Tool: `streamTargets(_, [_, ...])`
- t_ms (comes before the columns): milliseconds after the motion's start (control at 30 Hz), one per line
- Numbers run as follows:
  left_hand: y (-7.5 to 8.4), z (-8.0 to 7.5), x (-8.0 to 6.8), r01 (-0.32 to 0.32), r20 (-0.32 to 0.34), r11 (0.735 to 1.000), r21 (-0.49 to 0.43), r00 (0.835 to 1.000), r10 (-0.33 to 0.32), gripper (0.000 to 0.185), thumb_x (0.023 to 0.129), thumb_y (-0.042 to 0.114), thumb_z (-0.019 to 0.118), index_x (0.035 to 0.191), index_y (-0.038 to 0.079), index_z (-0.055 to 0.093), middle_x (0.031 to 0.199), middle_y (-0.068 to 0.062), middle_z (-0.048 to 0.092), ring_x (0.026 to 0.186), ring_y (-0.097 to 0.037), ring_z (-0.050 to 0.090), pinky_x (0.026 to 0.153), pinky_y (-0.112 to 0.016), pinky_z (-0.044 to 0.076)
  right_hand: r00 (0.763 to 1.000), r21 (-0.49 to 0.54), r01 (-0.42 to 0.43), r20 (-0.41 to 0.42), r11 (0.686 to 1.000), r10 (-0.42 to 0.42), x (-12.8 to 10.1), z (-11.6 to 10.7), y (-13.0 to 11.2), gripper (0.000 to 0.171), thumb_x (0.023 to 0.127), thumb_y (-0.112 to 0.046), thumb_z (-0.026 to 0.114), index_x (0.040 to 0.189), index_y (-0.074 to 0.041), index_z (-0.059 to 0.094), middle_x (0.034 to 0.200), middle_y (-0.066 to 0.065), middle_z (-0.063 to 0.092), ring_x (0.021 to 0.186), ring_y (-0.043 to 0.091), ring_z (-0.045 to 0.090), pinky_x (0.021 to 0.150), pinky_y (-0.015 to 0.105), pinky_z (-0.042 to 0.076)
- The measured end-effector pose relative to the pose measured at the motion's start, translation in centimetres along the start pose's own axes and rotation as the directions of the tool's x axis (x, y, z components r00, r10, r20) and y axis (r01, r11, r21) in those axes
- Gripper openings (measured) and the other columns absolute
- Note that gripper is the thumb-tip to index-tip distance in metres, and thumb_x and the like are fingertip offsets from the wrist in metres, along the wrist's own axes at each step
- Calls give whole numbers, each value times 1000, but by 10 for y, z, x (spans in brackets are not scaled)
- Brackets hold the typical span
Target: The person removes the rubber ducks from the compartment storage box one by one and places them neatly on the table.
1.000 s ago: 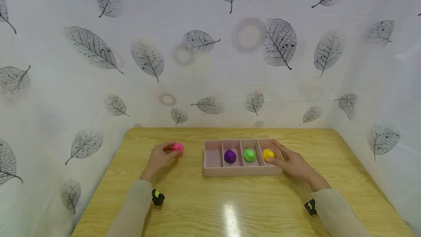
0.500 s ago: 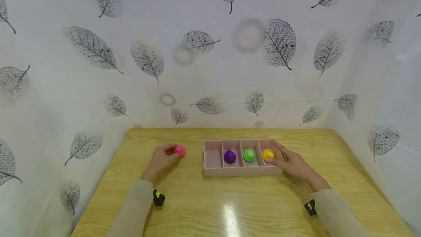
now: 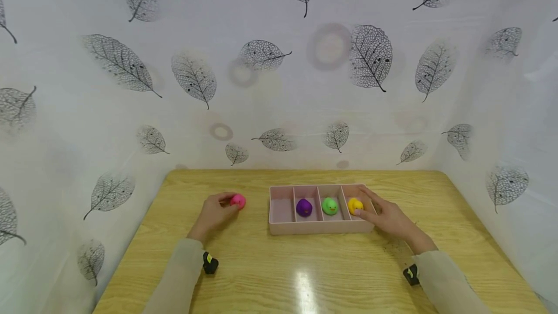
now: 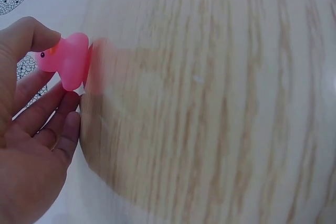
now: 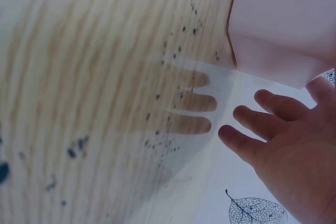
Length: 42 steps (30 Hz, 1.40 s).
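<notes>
My left hand (image 3: 216,213) pinches a pink rubber duck (image 3: 238,201) at the left of the table. In the left wrist view, the thumb (image 4: 44,34) presses near the beak of the pink duck (image 4: 74,61), whose base is right at the tabletop. A pale pink divided box (image 3: 322,227) lies at the centre right. It holds a purple rubber duck (image 3: 304,208), a green one (image 3: 330,206) and a yellow one (image 3: 354,205), each in its own compartment; the leftmost compartment is bare. My right hand (image 3: 389,217) spans the box's right end, fingers spread, thumb overlapping the yellow duck.
The wooden table (image 3: 261,270) reaches back to a white curtain (image 3: 279,96) with a leaf print, which also hangs at both sides. Dark specks (image 5: 184,30) mark the tabletop beside the box's right end.
My left hand and the pink duck have shifted slightly right and toward me, mostly in the first half second. The right hand, the box and the other ducks have stayed put.
</notes>
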<state>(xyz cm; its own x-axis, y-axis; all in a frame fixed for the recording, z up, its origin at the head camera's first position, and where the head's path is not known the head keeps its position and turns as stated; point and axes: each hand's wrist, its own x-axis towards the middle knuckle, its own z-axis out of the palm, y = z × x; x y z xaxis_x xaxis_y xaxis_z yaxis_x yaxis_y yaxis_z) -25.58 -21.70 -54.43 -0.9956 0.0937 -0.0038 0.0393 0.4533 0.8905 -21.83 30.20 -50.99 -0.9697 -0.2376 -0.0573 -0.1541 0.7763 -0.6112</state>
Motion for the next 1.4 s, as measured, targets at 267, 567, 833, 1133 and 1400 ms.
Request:
streamTargets(267, [3,-2,-1,-15,23,999,41,1000,14,35,92,10,76,127,4,74,124,-17,74,106,-22,70,87,-23,57,1000,-7,-1,-1,1000,1,-1,1,1,85,101,-57,62,170,-26,22,164,32,37,136,62,50,102,77,46])
streamTargets(567, [7,-3,-2,-25,35,997,79,999,23,35,93,9,73,128,6,73,124,-15,74,105,-22,69,89,-26,57,1000,4,0,0,1000,0,-1,3,3,86,101,-58,63,170,-27,21,164,32,37,136,62,50,101,76,47])
streamTargets(833, [12,-8,-6,37,68,997,61,997,-41,51,93,16,74,142,7,63,137,-16,68,121,-30,66,102,-41,57,1000,17,19,-11,1000,-18,-1,2,3,85,101,-56,64,169,-28,23,164,30,37,132,56,56,101,74,49])
streamTargets(1133, [21,-11,-2,-38,-16,992,124,999,40,51,99,23,71,145,3,60,145,-25,62,133,-41,60,110,-56,52,1000,15,31,2,999,-31,-1,0,2,84,102,-56,63,170,-26,23,168,27,32,132,58,55,100,73,50])
streamTargets(1400, [53,2,0,-225,-49,969,97,972,231,50,96,20,77,142,5,63,137,-21,69,124,-38,66,97,-47,56,1000,19,25,-1,1000,-24,-1,0,2,84,101,-55,64,169,-27,23,165,30,36,130,56,58,99,73,51])
